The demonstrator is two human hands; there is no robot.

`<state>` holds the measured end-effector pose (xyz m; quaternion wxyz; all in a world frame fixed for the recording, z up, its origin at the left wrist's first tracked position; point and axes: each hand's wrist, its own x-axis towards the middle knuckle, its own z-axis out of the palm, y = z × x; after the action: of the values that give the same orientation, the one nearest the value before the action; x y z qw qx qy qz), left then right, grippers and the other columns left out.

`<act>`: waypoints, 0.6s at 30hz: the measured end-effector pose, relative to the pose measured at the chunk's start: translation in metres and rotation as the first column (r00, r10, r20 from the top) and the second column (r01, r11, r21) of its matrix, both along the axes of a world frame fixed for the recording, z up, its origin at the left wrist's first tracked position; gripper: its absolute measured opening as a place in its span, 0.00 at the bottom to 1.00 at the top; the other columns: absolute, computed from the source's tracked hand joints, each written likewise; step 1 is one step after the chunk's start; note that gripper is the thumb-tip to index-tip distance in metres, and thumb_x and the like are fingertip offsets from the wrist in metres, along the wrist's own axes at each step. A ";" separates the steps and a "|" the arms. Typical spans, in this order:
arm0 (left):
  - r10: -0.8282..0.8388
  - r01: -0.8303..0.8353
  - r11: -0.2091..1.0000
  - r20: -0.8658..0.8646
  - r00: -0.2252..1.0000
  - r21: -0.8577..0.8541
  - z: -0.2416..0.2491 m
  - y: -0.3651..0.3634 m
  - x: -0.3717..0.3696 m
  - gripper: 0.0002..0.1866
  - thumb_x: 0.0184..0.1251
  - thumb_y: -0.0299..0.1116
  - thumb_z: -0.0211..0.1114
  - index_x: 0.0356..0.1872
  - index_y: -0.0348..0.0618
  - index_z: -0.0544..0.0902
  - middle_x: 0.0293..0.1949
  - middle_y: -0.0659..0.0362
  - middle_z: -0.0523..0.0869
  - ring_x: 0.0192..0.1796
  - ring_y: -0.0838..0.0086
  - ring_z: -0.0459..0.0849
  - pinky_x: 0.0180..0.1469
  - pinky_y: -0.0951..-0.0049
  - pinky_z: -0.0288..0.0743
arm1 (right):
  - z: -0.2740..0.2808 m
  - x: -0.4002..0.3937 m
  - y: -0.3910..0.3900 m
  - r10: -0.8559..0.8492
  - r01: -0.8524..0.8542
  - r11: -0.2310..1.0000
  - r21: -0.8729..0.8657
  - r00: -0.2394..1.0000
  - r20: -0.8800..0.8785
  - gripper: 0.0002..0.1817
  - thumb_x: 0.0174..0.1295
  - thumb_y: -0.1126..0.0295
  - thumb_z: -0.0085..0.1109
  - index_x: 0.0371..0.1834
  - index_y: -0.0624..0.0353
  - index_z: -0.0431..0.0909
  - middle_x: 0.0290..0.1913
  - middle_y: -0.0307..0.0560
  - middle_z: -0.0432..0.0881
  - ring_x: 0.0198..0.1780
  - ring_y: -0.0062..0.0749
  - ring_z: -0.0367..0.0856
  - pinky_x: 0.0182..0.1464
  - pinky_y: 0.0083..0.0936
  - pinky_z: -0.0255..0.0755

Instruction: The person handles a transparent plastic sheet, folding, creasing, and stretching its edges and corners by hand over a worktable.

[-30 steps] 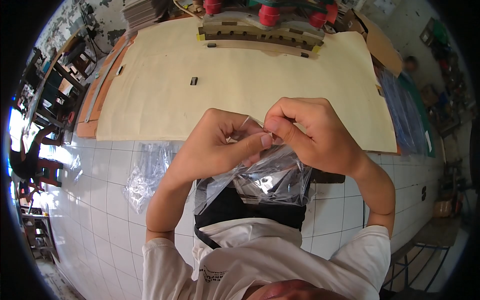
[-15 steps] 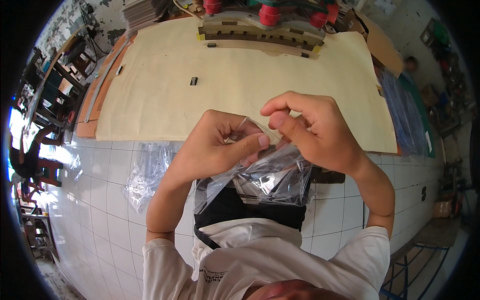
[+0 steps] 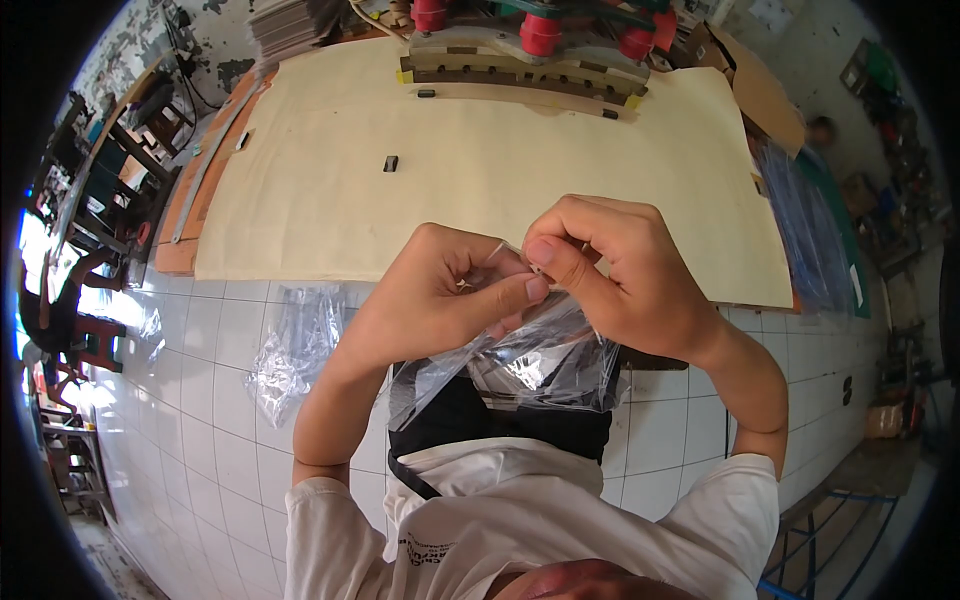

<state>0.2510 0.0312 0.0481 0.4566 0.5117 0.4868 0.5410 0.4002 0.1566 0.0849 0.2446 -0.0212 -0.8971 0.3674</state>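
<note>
A clear plastic sheet (image 3: pixel 540 365) hangs from my hands, its lower part draped over my lap and catching the light. My left hand (image 3: pixel 455 290) is closed on it, thumb pressed across the plastic near its upper corner. Thumb and forefinger of my right hand (image 3: pixel 620 265) pinch the sheet's top edge, right beside the left fingertips. Both hands are above my lap, in front of the near edge of the table, which has a cream cover (image 3: pixel 480 180).
A machine with red cylinders (image 3: pixel 541 32) stands at the table's far side. Small black blocks (image 3: pixel 391 163) lie on the cover. Another crumpled clear plastic piece (image 3: pixel 297 350) is at the left, over the tiled floor. Folded clear plastic (image 3: pixel 815 235) lies at the right, below a cardboard flap (image 3: pixel 765 100).
My right thumb and forefinger have come together and moved slightly left and down, onto the plastic's edge by my left hand. The left hand keeps its hold.
</note>
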 end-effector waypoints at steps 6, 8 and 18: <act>-0.004 0.003 1.000 -0.108 0.994 -0.009 0.000 0.000 0.000 0.08 0.65 0.27 0.64 0.31 0.30 0.83 0.21 0.63 0.80 0.24 0.85 0.73 0.26 0.83 0.65 | 0.004 -0.005 -0.004 0.003 -0.004 0.999 -0.045 0.999 -0.037 0.06 0.61 0.74 0.55 0.30 0.66 0.75 0.23 0.51 0.79 0.23 0.36 0.79 0.27 0.27 0.71; -0.002 0.002 1.000 -0.096 0.995 0.000 0.000 0.000 0.000 0.08 0.65 0.27 0.64 0.31 0.30 0.83 0.21 0.63 0.80 0.24 0.86 0.73 0.26 0.83 0.66 | 0.004 -0.005 -0.004 -0.006 0.006 0.999 -0.037 1.000 -0.003 0.07 0.62 0.74 0.55 0.29 0.66 0.75 0.23 0.51 0.79 0.23 0.35 0.79 0.28 0.26 0.71; 0.014 -0.013 1.000 -0.116 0.993 0.013 0.005 -0.002 0.002 0.08 0.63 0.27 0.66 0.30 0.30 0.83 0.20 0.62 0.80 0.24 0.85 0.74 0.26 0.82 0.67 | 0.000 -0.003 -0.002 0.103 -0.043 0.909 -0.415 0.987 0.121 0.12 0.68 0.71 0.49 0.32 0.69 0.74 0.25 0.47 0.80 0.27 0.21 0.75 0.31 0.22 0.70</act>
<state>0.2531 0.0289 0.0530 0.4206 0.5419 0.5126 0.5164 0.3974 0.1547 0.0854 0.1569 -0.0643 -0.8148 0.5544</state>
